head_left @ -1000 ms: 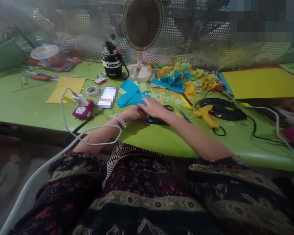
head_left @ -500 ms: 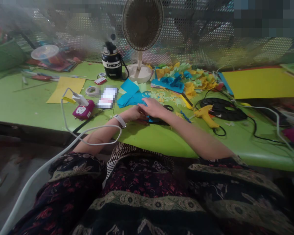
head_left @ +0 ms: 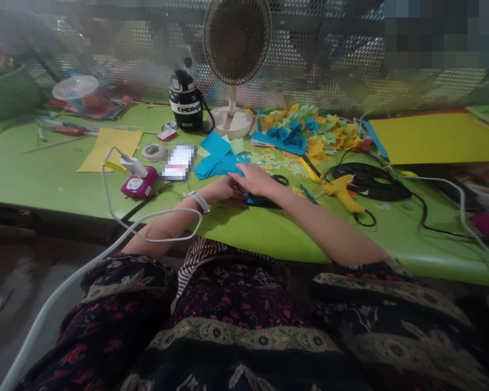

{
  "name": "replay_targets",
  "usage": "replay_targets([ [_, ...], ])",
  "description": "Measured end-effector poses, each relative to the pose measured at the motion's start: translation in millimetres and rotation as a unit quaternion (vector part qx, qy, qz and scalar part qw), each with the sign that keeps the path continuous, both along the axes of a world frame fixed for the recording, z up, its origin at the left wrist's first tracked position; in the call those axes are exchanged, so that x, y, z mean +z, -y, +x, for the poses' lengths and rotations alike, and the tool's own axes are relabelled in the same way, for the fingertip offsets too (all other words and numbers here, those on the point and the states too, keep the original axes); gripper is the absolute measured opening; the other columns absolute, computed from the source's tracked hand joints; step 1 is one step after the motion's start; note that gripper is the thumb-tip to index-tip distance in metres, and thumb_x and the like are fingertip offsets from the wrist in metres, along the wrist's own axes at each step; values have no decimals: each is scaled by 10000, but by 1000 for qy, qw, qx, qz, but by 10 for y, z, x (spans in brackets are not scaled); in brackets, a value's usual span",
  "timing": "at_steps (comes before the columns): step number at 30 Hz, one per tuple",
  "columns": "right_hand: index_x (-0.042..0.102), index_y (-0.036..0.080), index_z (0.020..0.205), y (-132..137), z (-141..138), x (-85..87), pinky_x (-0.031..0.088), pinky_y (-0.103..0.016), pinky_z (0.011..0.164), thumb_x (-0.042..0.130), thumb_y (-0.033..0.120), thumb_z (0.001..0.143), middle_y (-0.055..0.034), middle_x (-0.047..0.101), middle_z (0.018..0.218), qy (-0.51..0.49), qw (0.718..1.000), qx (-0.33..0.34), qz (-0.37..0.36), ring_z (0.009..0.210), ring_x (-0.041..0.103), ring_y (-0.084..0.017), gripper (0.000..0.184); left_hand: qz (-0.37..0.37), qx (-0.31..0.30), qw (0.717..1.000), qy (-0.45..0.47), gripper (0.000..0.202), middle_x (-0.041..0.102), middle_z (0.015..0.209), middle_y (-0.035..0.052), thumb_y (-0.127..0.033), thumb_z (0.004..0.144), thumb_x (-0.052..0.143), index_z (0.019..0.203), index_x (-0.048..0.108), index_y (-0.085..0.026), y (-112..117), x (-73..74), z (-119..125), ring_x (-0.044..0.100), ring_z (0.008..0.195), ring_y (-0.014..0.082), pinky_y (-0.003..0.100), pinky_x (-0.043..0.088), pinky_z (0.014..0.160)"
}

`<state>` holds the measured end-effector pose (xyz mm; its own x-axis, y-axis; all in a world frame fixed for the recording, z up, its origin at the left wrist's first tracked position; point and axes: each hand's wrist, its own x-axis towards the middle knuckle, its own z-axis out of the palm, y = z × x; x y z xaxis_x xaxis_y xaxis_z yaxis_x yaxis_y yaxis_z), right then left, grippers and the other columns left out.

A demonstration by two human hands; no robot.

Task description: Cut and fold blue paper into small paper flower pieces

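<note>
Both my hands rest together on the green table (head_left: 44, 174) near its front edge. My right hand (head_left: 256, 179) lies palm down with its fingers stretched toward a sheet of blue paper (head_left: 218, 163) and covers a dark blue piece under it. Tucked beneath it is my left hand (head_left: 225, 190), with a white watch at the wrist; its fingers are hidden. Black scissors (head_left: 279, 179) lie just right of my right hand. Beside them is a yellow glue gun (head_left: 342, 191).
A white desk fan (head_left: 236, 60) and a black jar (head_left: 185, 103) stand at the back. Piles of blue, yellow and green cut paper (head_left: 305, 133) lie behind the hands. A pink socket block (head_left: 139, 183) with a white cable, a tape roll (head_left: 152, 151), yellow sheets (head_left: 436, 138) and black cables (head_left: 367, 182) surround them.
</note>
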<state>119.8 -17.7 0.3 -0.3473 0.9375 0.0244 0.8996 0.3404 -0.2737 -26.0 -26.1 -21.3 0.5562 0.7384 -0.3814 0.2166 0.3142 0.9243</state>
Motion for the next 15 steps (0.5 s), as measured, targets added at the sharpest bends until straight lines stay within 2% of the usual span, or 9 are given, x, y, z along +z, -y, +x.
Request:
replay_targets([
  [3, 596, 127, 1265, 14, -4, 12, 455, -427, 970, 387, 476, 1009, -189, 647, 1291, 4, 1000, -2, 0, 1187, 595, -326, 480, 5, 5, 1000, 2, 169, 684, 845, 77, 9, 814, 629, 952, 628, -88, 4, -3, 7, 718, 735, 205, 416, 576, 818],
  [8, 613, 142, 1223, 52, -27, 30, 453, -430, 959, 365, 453, 1020, -184, 658, 1266, 20, 1000, -8, -1, 1169, 596, -322, 446, 2, 9, 1000, -5, 148, 699, 827, 74, 9, 817, 627, 915, 628, -103, 12, 18, 1, 710, 730, 193, 383, 577, 797],
  [12, 601, 125, 1230, 45, -38, -13, 430, -434, 996, 339, 401, 1032, -193, 635, 1297, 34, 999, -13, 9, 1208, 567, -315, 429, -5, 15, 1000, -7, 141, 707, 819, 67, -14, 810, 659, 896, 622, -120, 8, 21, -1, 709, 745, 196, 409, 567, 838],
  [15, 591, 127, 1235, 13, -29, -65, 419, -440, 1011, 326, 366, 1033, -193, 624, 1305, 37, 999, -15, 12, 1218, 554, -305, 411, -4, 22, 1000, -20, 137, 703, 796, 54, -11, 813, 647, 888, 614, -121, 24, 34, 19, 711, 745, 194, 391, 555, 833],
])
